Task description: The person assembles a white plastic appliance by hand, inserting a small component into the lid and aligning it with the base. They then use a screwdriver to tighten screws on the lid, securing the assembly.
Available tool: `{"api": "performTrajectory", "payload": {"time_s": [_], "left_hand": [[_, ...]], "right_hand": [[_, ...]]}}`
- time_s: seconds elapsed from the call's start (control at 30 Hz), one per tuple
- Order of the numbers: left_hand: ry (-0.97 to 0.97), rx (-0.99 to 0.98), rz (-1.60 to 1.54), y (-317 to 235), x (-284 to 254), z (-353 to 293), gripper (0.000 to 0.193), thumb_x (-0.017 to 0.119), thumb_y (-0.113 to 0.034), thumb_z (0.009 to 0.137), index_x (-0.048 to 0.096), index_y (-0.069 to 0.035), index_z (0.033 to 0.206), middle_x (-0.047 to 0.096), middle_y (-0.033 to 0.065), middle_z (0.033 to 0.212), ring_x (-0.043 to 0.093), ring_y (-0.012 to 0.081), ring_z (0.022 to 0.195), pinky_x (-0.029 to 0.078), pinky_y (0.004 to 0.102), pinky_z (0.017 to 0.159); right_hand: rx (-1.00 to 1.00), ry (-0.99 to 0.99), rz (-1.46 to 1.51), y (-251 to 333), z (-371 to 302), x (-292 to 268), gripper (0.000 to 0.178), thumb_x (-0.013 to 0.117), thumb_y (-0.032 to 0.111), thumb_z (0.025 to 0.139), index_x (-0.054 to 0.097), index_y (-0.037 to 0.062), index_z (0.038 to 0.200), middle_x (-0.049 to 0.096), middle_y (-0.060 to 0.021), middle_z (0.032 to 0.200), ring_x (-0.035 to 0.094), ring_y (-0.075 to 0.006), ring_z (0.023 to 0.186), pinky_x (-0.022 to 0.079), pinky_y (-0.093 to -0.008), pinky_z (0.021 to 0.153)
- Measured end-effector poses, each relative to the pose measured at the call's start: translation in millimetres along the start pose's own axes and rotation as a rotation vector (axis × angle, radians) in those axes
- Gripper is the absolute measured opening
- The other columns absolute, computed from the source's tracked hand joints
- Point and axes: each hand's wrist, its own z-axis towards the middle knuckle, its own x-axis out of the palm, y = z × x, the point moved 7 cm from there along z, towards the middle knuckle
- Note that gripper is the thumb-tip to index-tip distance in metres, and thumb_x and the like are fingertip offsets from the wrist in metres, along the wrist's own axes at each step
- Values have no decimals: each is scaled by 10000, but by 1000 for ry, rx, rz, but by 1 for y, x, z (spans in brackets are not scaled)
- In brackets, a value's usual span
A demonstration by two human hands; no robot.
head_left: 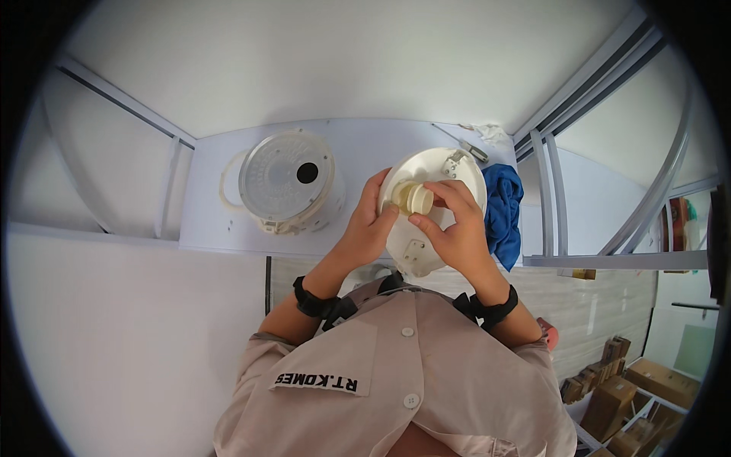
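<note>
A white oval plastic cover [445, 247] is held up in front of me, its hollow inner side facing me, with small metal fittings at its far and near ends. My left hand [373, 221] grips the cover's left rim, its thumb beside a short cream-coloured round cap [419, 200] in the middle. Around that cap close the thumb and fingers of my right hand [459, 217]. A yellowish ring-like part [403, 195] sits just left of the cap. Whether the cap is joined to the cover cannot be seen.
On the white table [358, 141] at left stands a round white container [324, 202] with a translucent lid [282, 160] bearing a black disc. A screwdriver [474, 150], crumpled white material [491, 135] and a blue cloth [502, 213] lie at right. Metal frame posts [550, 190] flank the table.
</note>
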Motion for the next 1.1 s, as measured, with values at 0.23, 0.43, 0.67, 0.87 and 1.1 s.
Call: {"api": "performTrajectory", "payload": {"time_s": [0.23,0.43,0.67,0.87,1.1], "left_hand": [[27,-2,-1,-11,3,0,604,504,-37,1077,320,-14,1651,511,134,1550,497,196,1430,407,373,1204],[20,-42,55,-18,9,-1,562,480,-103,1106,306,-10,1632,539,179,1506,551,252,1396,433,394,1181],[15,-31,74,-23,9,-2,568,484,-93,1097,313,-11,1631,536,176,1513,541,249,1404,433,392,1181],[8,-33,51,-22,6,0,580,489,-75,1082,319,-8,1632,531,167,1525,531,237,1414,433,390,1183],[14,-35,61,-21,8,2,572,464,-93,1083,303,15,1621,530,215,1516,550,286,1411,443,416,1181]], "right_hand": [[-60,8,60,-3,-1,-4,591,929,10,820,717,43,1370,687,-116,1267,683,-168,944,594,-299,881],[13,24,60,-4,-3,-3,631,918,-66,791,725,50,1380,681,-100,1252,647,-134,900,582,-286,850],[129,97,255,-15,-5,-4,626,833,-117,873,654,23,1457,693,-89,1253,670,-135,996,572,-315,971],[256,72,571,-27,-6,-8,572,718,-98,998,559,6,1538,742,-109,1301,723,-171,1153,563,-326,1030],[323,115,623,-27,-9,-7,539,707,-101,1002,571,11,1511,712,-138,1361,725,-176,1156,566,-319,1015]]}}
